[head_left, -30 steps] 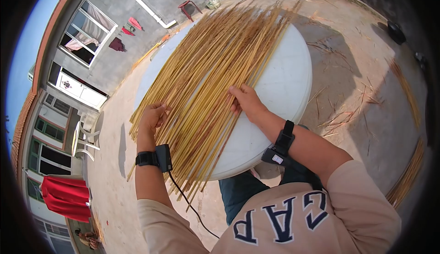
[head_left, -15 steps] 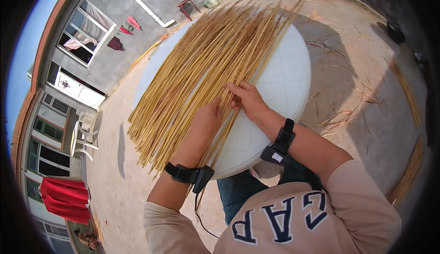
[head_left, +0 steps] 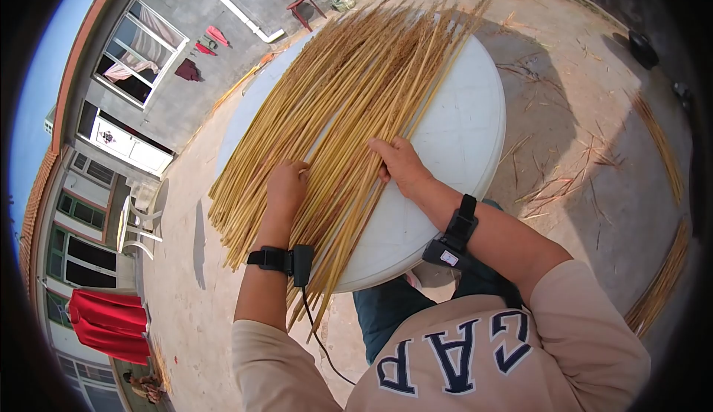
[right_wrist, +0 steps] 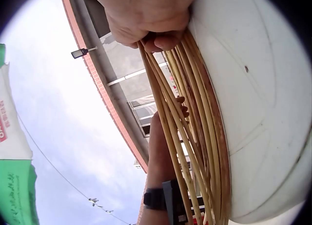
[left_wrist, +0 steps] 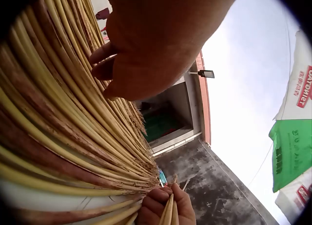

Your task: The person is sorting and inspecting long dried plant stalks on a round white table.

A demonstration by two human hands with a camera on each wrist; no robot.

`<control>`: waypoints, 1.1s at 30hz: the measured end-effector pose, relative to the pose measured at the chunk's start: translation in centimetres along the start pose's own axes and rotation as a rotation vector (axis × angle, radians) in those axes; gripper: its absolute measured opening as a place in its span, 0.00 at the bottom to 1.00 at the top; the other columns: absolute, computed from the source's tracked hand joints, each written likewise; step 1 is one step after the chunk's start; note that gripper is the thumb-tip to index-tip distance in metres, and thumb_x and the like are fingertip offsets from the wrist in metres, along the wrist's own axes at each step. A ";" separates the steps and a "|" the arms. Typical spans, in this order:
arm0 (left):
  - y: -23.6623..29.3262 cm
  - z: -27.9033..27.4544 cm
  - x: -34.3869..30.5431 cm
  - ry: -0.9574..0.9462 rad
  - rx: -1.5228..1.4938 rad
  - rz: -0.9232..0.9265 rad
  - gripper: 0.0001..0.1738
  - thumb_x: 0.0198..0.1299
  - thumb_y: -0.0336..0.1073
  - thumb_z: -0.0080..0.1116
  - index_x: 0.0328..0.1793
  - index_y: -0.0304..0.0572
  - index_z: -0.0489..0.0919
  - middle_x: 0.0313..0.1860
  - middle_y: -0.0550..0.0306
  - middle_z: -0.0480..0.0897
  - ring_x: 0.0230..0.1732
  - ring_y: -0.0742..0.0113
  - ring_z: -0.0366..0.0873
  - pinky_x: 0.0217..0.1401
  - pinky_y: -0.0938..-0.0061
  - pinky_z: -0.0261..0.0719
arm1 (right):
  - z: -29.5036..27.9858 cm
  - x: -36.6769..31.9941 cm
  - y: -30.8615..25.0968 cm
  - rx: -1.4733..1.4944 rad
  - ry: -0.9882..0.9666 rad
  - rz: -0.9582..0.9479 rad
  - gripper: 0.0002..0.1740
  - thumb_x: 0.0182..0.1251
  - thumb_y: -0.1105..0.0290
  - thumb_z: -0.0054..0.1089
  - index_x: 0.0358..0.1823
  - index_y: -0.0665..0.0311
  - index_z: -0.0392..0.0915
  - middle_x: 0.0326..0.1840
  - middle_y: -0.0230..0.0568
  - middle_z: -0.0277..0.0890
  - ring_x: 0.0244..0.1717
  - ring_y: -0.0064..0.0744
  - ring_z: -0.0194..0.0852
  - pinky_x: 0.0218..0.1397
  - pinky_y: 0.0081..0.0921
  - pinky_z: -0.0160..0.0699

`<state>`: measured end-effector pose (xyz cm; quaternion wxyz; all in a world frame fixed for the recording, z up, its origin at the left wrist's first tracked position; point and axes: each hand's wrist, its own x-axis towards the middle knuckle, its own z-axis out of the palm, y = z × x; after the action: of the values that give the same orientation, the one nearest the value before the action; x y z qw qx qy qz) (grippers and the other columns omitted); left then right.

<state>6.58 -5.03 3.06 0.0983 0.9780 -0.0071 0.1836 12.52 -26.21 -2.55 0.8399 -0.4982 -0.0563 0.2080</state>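
Observation:
Long yellow-brown stalks (head_left: 297, 122) with bushy brown tops lie side by side across a round white table (head_left: 460, 130). At their right edge my right hand (head_left: 403, 167) pinches a few stalks (right_wrist: 168, 108), lifted slightly off the others in the right wrist view. My left hand (head_left: 287, 187) is over the lower middle of the layer, fingers bent toward the stalks. In the left wrist view the left hand (left_wrist: 146, 54) has its fingertips (left_wrist: 103, 54) at the stalks, nothing plainly gripped; whether they touch is unclear.
More stalks (head_left: 657, 282) lie on the ground at the right, with scattered scraps (head_left: 564, 182) nearer the table. A white chair (head_left: 141, 226) stands at the left and a dark red stool (head_left: 303, 12) beyond the table. A cable (head_left: 321, 345) hangs from the left wrist.
My left hand went from the left part of the stalks over to the right hand, then back to the middle. The right hand has stayed nearly in place, and the stalks it pinches have shifted.

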 end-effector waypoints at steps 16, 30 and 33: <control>-5.4 2.0 -1.0 -0.025 0.164 -0.130 0.10 0.53 0.35 0.58 0.39 0.40 0.82 0.39 0.45 0.79 0.43 0.44 0.72 0.46 0.59 0.72 | 0.2 0.0 0.0 -0.037 0.015 0.015 0.16 0.62 0.59 0.55 0.27 0.66 0.69 0.18 0.36 0.69 0.12 0.20 0.63 0.12 0.19 0.59; -4.0 2.2 -1.0 -0.064 0.169 -0.181 0.08 0.47 0.37 0.63 0.31 0.42 0.81 0.27 0.47 0.81 0.32 0.49 0.78 0.35 0.61 0.75 | 0.4 -0.2 -0.2 -0.050 0.000 0.008 0.15 0.62 0.60 0.54 0.27 0.66 0.70 0.17 0.34 0.68 0.12 0.19 0.63 0.12 0.18 0.60; -3.3 1.8 -0.8 -0.110 0.225 -0.193 0.07 0.47 0.36 0.62 0.30 0.42 0.80 0.29 0.48 0.81 0.33 0.49 0.78 0.36 0.61 0.75 | 0.3 -0.1 -0.1 -0.048 0.002 0.008 0.15 0.62 0.60 0.54 0.27 0.66 0.69 0.17 0.34 0.68 0.12 0.20 0.63 0.12 0.18 0.60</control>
<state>6.64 -2.20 0.46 0.0049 0.9876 0.1020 0.1193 12.39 -26.06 -2.32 0.8268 -0.5188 -0.0583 0.2094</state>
